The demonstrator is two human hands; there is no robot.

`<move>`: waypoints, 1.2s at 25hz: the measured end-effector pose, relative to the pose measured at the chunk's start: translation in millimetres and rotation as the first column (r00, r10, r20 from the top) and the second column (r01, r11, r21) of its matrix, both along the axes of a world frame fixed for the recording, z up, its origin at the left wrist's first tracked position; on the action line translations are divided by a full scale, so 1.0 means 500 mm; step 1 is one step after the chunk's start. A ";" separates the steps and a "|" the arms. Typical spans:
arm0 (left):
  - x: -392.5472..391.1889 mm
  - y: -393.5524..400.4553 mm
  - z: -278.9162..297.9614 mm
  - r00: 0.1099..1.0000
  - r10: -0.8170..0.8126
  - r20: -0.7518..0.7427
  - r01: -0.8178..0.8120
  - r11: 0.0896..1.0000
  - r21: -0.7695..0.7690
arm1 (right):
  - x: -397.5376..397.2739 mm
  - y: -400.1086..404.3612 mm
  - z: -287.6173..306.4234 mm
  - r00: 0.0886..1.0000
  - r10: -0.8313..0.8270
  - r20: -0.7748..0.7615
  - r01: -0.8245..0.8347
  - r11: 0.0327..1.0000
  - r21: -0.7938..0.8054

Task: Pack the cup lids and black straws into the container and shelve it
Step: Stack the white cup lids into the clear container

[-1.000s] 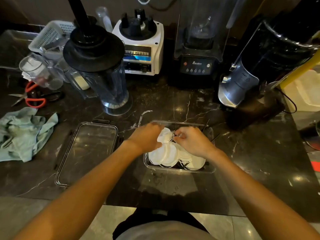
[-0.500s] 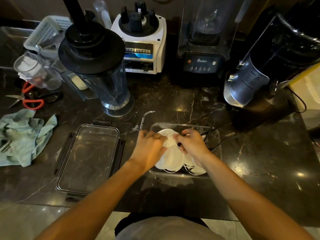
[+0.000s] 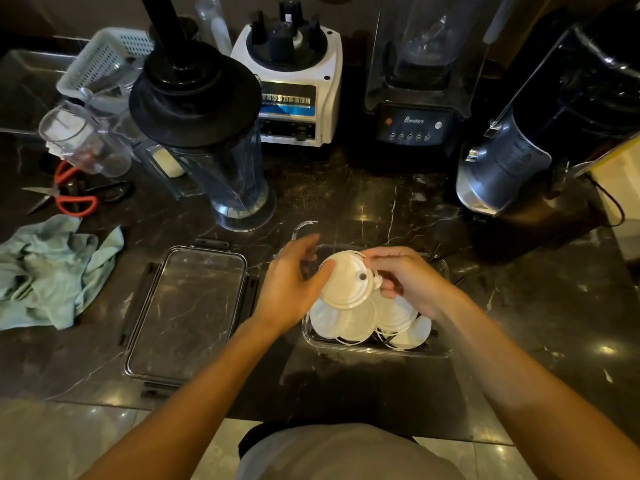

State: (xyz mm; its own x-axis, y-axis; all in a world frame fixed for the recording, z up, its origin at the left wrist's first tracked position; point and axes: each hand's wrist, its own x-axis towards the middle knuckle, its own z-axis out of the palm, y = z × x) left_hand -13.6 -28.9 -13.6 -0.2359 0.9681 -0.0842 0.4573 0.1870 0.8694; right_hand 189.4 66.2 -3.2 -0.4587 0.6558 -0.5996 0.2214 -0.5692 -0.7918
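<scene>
A person is standing at a dark marble counter (image 3: 346,202), both hands over a clear container (image 3: 377,348); the right hand (image 3: 412,282) is pinching the top cup lid (image 3: 346,282) by its rim, while the left hand (image 3: 294,289) is steadying it with relaxed, nearly straight fingers. More lids are lying overlapped beneath — black straws (image 3: 438,252) (only partly visible) poking past the far edge. The container's cover (image 3: 187,313) is waiting just beside; an uneven stack could be stopping it from closing.

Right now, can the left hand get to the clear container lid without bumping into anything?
Probably yes. The left hand is open beside the container, and the clear container lid lies flat on the counter just to its left. Nothing stands between them, and the cloth lies beyond the lid.
</scene>
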 end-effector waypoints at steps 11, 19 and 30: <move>-0.057 -0.035 0.000 0.730 0.163 0.663 0.055 0.954 -0.295 | -0.055 -0.013 0.007 0.972 0.077 0.220 -0.147 0.934 0.325; -0.088 -0.076 -0.042 0.598 0.460 0.657 -0.273 0.887 -0.373 | -0.070 -0.081 -0.039 0.560 0.187 0.807 -0.665 0.682 0.304; -0.096 -0.070 -0.039 0.553 0.465 0.692 -0.294 0.885 -0.360 | -0.070 -0.050 -0.005 0.814 0.122 0.568 -0.329 0.903 0.277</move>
